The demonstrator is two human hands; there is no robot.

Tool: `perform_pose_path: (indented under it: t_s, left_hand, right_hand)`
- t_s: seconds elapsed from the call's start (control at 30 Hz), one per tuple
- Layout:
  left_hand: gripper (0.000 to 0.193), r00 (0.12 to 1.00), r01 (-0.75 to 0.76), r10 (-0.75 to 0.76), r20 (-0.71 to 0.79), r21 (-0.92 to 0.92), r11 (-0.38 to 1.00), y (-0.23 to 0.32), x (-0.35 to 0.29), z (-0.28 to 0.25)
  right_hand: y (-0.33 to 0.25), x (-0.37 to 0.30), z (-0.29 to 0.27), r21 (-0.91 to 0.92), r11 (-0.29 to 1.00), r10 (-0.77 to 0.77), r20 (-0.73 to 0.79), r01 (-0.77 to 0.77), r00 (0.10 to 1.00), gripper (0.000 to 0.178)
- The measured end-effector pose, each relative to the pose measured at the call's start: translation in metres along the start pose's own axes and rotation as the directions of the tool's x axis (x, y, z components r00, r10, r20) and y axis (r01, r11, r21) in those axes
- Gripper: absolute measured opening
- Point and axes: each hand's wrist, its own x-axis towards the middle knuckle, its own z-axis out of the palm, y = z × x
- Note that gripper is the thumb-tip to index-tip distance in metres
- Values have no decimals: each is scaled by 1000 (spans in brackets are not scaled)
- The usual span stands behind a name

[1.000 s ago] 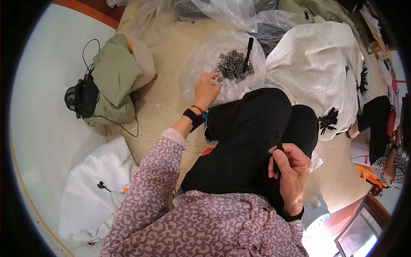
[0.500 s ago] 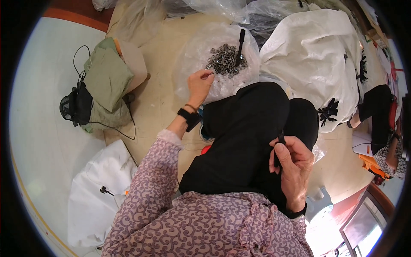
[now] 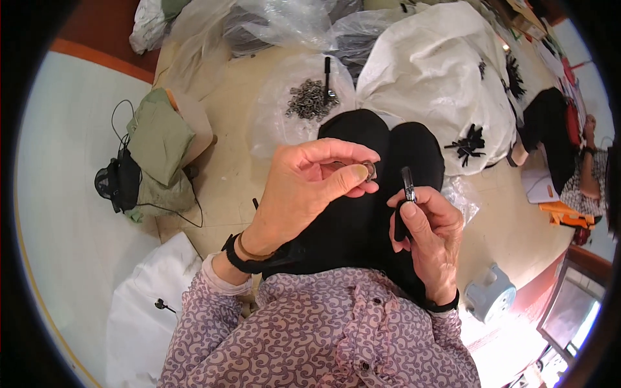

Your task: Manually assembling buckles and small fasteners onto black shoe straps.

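Over my lap, my left hand [image 3: 301, 187] is closed, pinching a small metal ring-like piece [image 3: 369, 170] between thumb and fingertips. Just to its right, my right hand [image 3: 432, 229] grips a short black strap [image 3: 408, 185], whose shiny looped upper end sticks up past the fingers. The metal piece and the strap are apart. Beyond my knees, a pile of similar small metal pieces [image 3: 307, 101] lies on a clear plastic bag [image 3: 266, 119]. A black-handled tool [image 3: 327, 74] stands upright in the pile, its lower end partly hidden.
A large white sack [image 3: 420, 77] with black strap bunches [image 3: 469, 143] lies front right. Green cloth [image 3: 162, 132] and a black fan-like item [image 3: 115, 169] are left, above a white sack [image 3: 145, 304]. A small stool [image 3: 490, 294] stands right; another person [image 3: 585, 171] sits beyond.
My left hand has come back from the edge of the metal pile to above my lap, now with a metal piece. The strap in my right hand has tilted, and the view has shifted.
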Motion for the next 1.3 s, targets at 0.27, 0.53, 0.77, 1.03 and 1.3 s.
perform_pose_path:
  t_s: [0.27, 0.53, 0.77, 1.03, 1.3]
  left_hand:
    - [23, 966, -200, 153, 207, 234, 951, 6, -19, 43]
    - [19, 979, -9, -38, 202, 230, 973, 12, -24, 68]
    - [15, 955, -224, 175, 241, 193, 955, -8, -17, 68]
    - [20, 891, -342, 264, 371, 163, 926, -16, -15, 65]
    - [20, 870, -271, 218, 442, 60, 961, -18, -13, 56]
  right_hand:
    - [6, -34, -40, 142, 990, 14, 73, -24, 997, 20]
    - [21, -51, -55, 265, 963, 23, 55, -37, 998, 18]
    - [19, -56, -65, 368, 927, 5, 182, -73, 983, 17]
    - [21, -54, -67, 353, 925, 45, 265, -140, 963, 17]
    - [26, -52, -68, 465, 868, 13, 328, -174, 945, 18]
